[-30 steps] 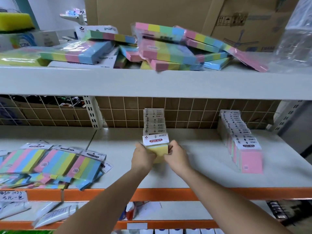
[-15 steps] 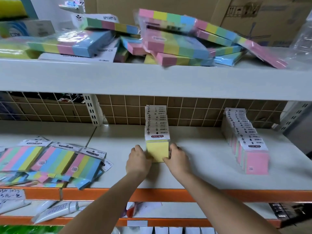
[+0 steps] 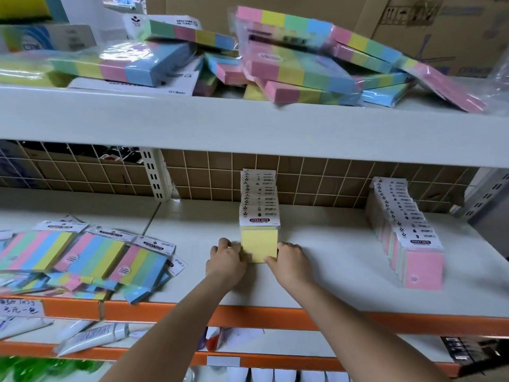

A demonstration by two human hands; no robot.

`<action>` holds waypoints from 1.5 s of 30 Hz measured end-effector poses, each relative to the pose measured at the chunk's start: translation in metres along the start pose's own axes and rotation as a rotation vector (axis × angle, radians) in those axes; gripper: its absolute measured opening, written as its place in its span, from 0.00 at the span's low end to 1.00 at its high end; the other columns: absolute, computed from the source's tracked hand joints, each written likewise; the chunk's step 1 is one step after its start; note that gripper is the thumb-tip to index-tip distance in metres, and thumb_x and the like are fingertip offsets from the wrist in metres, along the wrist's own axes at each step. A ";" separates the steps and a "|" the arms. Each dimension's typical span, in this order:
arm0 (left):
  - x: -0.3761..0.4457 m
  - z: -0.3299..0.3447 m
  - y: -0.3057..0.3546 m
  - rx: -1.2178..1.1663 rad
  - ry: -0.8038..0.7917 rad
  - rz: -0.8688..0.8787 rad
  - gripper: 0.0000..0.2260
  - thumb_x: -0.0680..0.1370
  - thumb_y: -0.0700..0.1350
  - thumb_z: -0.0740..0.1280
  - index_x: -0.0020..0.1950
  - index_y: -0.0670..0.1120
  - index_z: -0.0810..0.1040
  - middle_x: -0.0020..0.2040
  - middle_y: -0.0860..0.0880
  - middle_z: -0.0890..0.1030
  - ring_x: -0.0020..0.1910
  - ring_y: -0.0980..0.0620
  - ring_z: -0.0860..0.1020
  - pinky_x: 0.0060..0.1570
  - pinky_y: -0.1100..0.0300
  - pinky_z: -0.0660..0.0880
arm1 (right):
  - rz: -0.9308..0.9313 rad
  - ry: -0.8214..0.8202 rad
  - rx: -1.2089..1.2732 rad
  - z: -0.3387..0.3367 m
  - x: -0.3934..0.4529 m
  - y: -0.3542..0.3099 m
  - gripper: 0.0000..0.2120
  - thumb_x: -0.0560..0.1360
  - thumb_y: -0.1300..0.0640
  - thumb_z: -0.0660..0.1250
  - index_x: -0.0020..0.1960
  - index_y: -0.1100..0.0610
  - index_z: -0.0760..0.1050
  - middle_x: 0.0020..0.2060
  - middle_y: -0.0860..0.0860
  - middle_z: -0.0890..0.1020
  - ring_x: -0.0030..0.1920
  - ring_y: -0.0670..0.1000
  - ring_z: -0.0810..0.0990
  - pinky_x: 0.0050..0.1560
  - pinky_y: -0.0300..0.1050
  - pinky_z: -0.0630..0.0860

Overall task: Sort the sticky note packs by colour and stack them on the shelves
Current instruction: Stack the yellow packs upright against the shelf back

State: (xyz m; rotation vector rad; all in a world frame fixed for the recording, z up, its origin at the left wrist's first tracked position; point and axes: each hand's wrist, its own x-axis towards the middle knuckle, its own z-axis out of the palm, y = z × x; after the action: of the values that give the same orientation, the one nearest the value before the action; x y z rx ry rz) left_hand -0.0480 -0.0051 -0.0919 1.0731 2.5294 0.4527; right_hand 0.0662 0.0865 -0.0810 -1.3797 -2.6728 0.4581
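Bright, even light from above; glare streaks the clear plastic wrap on the rainbow-striped packs [image 3: 300, 70]. Wide-angle bending curves the white metal shelf edge [image 3: 248, 128]. Corners blur softly.

Free room and obstacles on the middle shelf

Bare shelf surface [image 3: 325, 244] is seen between the yellow pack row [image 3: 259, 216] and the pink pack row [image 3: 407, 235], and a narrower bare strip between the yellow row and the striped packs [image 3: 91, 255] lying flat at the left. Room above is limited by the upper shelf board [image 3: 248, 128]; the back is closed by a wire grid [image 3: 303, 175]. Both sides of the front yellow pack are occupied by the left hand [image 3: 227, 260] and right hand [image 3: 292, 261].
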 end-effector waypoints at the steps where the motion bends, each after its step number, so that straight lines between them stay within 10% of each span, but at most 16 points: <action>1: 0.000 0.000 0.000 -0.008 -0.003 -0.004 0.15 0.81 0.52 0.57 0.64 0.46 0.71 0.67 0.46 0.63 0.65 0.43 0.63 0.57 0.50 0.71 | 0.003 0.005 0.000 0.000 0.000 0.000 0.17 0.77 0.47 0.64 0.58 0.58 0.75 0.55 0.54 0.80 0.59 0.55 0.74 0.51 0.45 0.73; 22: -0.027 -0.002 -0.002 -0.175 -0.003 -0.033 0.23 0.78 0.45 0.64 0.71 0.42 0.63 0.69 0.43 0.70 0.67 0.43 0.68 0.64 0.57 0.65 | 0.053 -0.079 0.178 -0.008 -0.011 0.008 0.22 0.71 0.51 0.69 0.59 0.57 0.66 0.55 0.54 0.79 0.56 0.57 0.77 0.48 0.45 0.73; 31: -0.043 -0.010 -0.003 -0.166 -0.043 0.112 0.25 0.80 0.38 0.58 0.76 0.41 0.55 0.76 0.42 0.58 0.75 0.48 0.59 0.67 0.63 0.56 | 0.069 -0.174 0.150 -0.014 -0.018 0.001 0.22 0.72 0.50 0.69 0.60 0.57 0.64 0.57 0.56 0.78 0.56 0.59 0.77 0.48 0.46 0.73; 45: -0.064 -0.085 -0.064 -0.086 0.058 0.189 0.20 0.81 0.48 0.59 0.71 0.44 0.66 0.69 0.43 0.68 0.65 0.44 0.70 0.63 0.53 0.69 | -0.025 0.257 0.071 -0.014 -0.059 -0.093 0.19 0.76 0.56 0.63 0.66 0.55 0.67 0.63 0.52 0.74 0.65 0.55 0.69 0.62 0.48 0.65</action>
State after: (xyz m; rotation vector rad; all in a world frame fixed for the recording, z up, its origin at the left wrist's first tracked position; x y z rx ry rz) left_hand -0.0830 -0.1071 -0.0311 1.2894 2.4429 0.6467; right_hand 0.0317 -0.0090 -0.0367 -1.2869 -2.4415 0.3438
